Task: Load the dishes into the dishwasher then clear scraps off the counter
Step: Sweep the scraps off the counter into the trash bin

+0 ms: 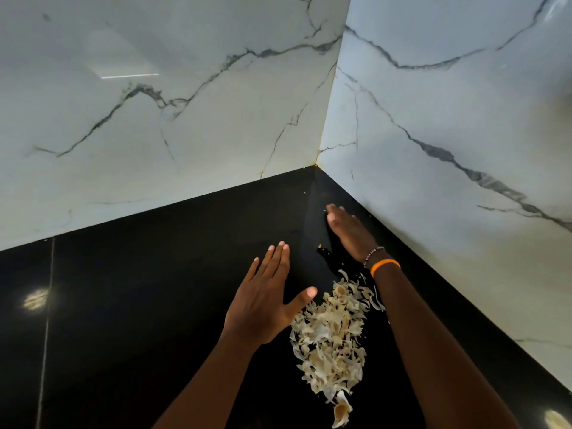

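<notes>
We keep both hands flat and empty over the black worktop (123, 305): left hand (266, 301) beside the scraps (331, 339), right hand (349, 232) beyond them, perhaps touching the surface.

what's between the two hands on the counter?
In the head view, the near stretch between the left hand and the right forearm holds the pile of pale scraps. Farther up, toward the right hand, the black counter is mostly bare.
</notes>
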